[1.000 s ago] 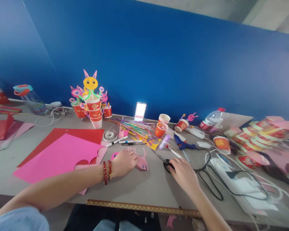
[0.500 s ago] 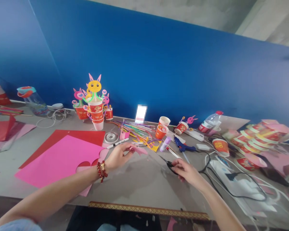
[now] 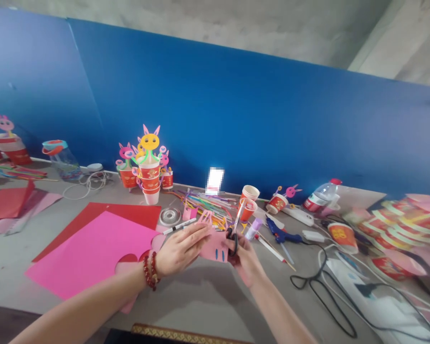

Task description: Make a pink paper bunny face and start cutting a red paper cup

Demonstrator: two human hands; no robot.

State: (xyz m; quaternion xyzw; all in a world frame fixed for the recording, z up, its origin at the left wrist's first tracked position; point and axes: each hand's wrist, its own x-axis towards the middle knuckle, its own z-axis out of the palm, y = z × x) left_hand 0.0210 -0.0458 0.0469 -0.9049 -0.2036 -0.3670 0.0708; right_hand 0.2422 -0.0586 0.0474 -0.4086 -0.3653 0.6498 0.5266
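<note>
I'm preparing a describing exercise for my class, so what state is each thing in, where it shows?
Scissors: in the right hand, blades upward
Paper cutout: in the left hand, marked with blue
Pink sheet: flat, edge cut into curves
Glue gun: lying down, unheld
Bottle: red cap on
Jug: lid on
Reel: lying flat
Yellow figure: standing upright
</note>
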